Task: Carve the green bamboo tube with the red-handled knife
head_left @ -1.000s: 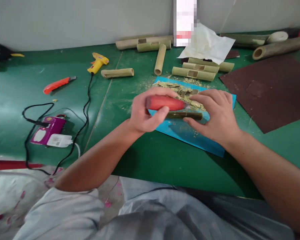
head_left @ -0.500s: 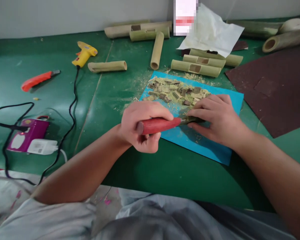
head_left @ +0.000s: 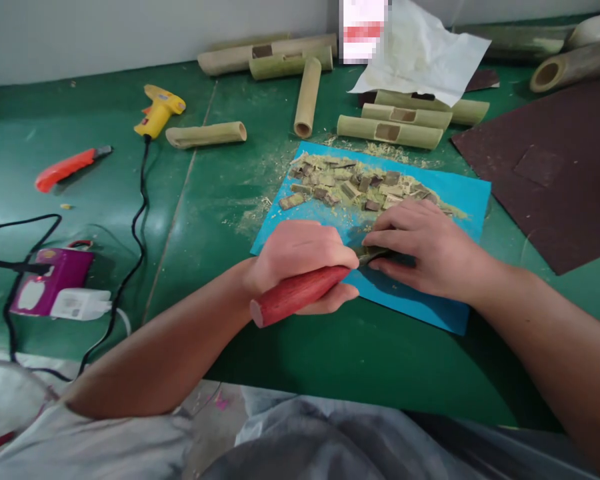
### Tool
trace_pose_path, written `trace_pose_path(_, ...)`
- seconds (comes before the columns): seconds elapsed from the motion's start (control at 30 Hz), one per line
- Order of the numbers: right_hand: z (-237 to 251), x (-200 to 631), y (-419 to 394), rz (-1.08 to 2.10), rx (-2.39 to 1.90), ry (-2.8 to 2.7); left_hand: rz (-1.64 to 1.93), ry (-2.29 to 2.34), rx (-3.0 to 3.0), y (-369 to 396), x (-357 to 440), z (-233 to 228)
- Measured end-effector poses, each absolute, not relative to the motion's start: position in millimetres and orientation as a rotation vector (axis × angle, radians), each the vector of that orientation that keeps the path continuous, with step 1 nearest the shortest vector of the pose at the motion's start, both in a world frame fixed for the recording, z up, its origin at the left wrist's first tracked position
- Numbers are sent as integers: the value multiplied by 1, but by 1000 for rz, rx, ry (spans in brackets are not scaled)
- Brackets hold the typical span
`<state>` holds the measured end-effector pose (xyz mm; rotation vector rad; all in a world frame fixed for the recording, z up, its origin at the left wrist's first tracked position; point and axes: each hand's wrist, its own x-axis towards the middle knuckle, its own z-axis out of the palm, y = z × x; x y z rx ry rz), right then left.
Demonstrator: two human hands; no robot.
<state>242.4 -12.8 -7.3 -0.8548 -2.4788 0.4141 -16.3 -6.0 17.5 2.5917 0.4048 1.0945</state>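
Observation:
My left hand [head_left: 300,257] is closed around the red wooden handle [head_left: 295,295] of a carving knife, whose tip points right toward my other hand. My right hand [head_left: 425,247] presses a small dark green bamboo piece [head_left: 375,254] down on the blue cutting mat [head_left: 460,197]; most of that piece is hidden under my fingers. A heap of bamboo chips and sawdust [head_left: 355,183] lies on the mat's far half.
Cut bamboo tubes [head_left: 390,130] lie beyond the mat, with others [head_left: 265,60] along the wall and white paper [head_left: 425,53]. Dark sandpaper sheets [head_left: 555,167] sit at the right. At left are a yellow glue gun [head_left: 157,112], an orange utility knife [head_left: 67,167] and a purple power strip [head_left: 45,290] with cables.
The knife handle has dropped from level to tilted, its butt now toward me. Both hands have come down onto the mat, and the view has shifted lower.

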Motion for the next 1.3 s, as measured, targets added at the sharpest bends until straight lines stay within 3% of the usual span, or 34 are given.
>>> trace_pose_path(0.27, -8, 240, -13, 438, -811, -2485, 1393, 485, 2295, -11, -8, 3)
trace_pose_path(0.6, -9, 241, -11, 484, -817, -2485, 1155, 484, 2464, -6, -11, 8)
trace_pose_path(1.3, -8, 240, -11, 496, -793, -2495, 1262, 516, 2248, -14, 0, -3)
